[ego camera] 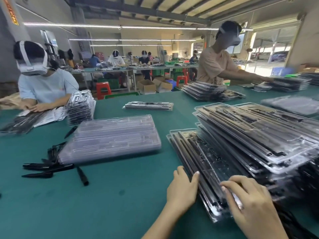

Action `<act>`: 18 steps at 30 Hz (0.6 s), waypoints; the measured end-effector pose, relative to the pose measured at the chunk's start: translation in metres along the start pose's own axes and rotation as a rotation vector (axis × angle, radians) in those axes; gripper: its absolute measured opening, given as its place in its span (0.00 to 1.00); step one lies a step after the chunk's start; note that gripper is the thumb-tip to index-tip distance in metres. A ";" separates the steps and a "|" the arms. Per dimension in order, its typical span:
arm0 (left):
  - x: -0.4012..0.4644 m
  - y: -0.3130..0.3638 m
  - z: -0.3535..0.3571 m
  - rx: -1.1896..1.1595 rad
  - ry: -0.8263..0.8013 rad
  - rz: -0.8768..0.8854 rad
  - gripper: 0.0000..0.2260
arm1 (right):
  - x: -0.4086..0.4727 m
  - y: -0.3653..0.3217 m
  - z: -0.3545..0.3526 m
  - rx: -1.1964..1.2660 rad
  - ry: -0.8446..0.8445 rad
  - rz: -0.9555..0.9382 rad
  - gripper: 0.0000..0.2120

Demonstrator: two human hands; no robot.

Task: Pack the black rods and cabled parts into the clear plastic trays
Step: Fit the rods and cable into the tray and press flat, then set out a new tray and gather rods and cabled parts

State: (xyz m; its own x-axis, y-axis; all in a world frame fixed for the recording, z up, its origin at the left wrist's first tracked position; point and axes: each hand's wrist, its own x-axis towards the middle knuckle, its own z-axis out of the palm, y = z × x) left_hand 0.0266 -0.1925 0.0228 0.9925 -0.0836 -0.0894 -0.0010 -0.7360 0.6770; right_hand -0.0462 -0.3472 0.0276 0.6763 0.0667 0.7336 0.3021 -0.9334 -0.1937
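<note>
I can read no writing anywhere: the orange sign high on the wall is too blurred, and the trays carry no label I can make out.

My left hand (183, 188) lies flat on the near-left edge of the filled tray (203, 169) in front of me, fingers (178, 170) straight and close together, thumb (196, 176) stretched onto the black rods (186, 156) along that edge. My right hand (250, 202) rests on the tray's near end, fingers (231, 184) bent and slightly spread, tips pressing on the clear plastic; whether they grip anything I cannot tell.

That tray sits on the green worktop (112, 195), holding long black rods side by side and a tangle of thin cable further in. Touching its right side is a tall stack of filled trays (259, 135). Left of the tray, well apart, lies a stack of empty clear trays (112, 138), with loose black parts (50, 166) just beside that stack's near-left corner.
</note>
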 end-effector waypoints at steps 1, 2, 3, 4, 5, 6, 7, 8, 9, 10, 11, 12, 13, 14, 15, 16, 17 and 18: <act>0.001 -0.007 -0.005 -0.026 0.030 0.002 0.25 | 0.007 -0.011 0.002 0.074 -0.016 0.004 0.14; 0.002 -0.016 -0.012 -0.041 0.072 0.007 0.23 | 0.014 -0.023 0.007 0.153 -0.043 0.010 0.13; 0.004 -0.026 -0.020 -0.043 0.125 0.016 0.21 | 0.022 -0.036 0.014 0.230 -0.083 0.015 0.10; 0.007 -0.037 -0.030 -0.036 0.190 0.031 0.20 | 0.030 -0.049 0.024 0.302 -0.137 0.014 0.08; 0.011 -0.051 -0.041 -0.016 0.271 0.049 0.20 | 0.040 -0.061 0.037 0.365 -0.203 0.006 0.07; 0.015 -0.065 -0.054 0.022 0.363 0.067 0.21 | 0.051 -0.074 0.052 0.412 -0.278 -0.015 0.07; 0.020 -0.080 -0.066 0.092 0.456 0.082 0.24 | 0.065 -0.086 0.068 0.445 -0.357 -0.038 0.08; 0.024 -0.097 -0.079 0.196 0.532 0.085 0.26 | 0.079 -0.098 0.085 0.472 -0.428 -0.054 0.09; 0.027 -0.115 -0.090 0.312 0.576 0.075 0.28 | 0.094 -0.110 0.103 0.501 -0.490 -0.062 0.12; 0.031 -0.133 -0.100 0.408 0.592 0.051 0.29 | 0.110 -0.121 0.121 0.522 -0.535 -0.066 0.13; 0.035 -0.149 -0.108 0.464 0.584 0.014 0.29 | 0.125 -0.132 0.138 0.522 -0.565 -0.073 0.14; 0.039 -0.160 -0.113 0.461 0.560 -0.039 0.29 | 0.139 -0.141 0.154 0.497 -0.584 -0.089 0.15; 0.043 -0.167 -0.116 0.416 0.530 -0.084 0.30 | 0.152 -0.149 0.169 0.457 -0.596 -0.103 0.15; 0.045 -0.171 -0.116 0.365 0.502 -0.109 0.31 | 0.163 -0.156 0.182 0.421 -0.604 -0.106 0.16; 0.047 -0.173 -0.115 0.339 0.495 -0.117 0.33 | 0.173 -0.161 0.194 0.398 -0.615 -0.101 0.15; 0.048 -0.173 -0.112 0.335 0.507 -0.114 0.33 | 0.182 -0.165 0.204 0.383 -0.628 -0.099 0.15; 0.048 -0.174 -0.110 0.341 0.520 -0.106 0.34 | 0.189 -0.168 0.212 0.366 -0.654 -0.105 0.13; 0.048 -0.175 -0.109 0.340 0.533 -0.102 0.34 | 0.196 -0.169 0.218 0.353 -0.694 -0.119 0.12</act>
State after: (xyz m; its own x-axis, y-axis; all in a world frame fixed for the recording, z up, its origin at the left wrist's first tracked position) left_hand 0.0879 0.0052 -0.0204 0.9144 0.2788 0.2936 0.1445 -0.9022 0.4065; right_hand 0.1816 -0.0993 0.0621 0.8556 0.4730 0.2102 0.5159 -0.7464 -0.4204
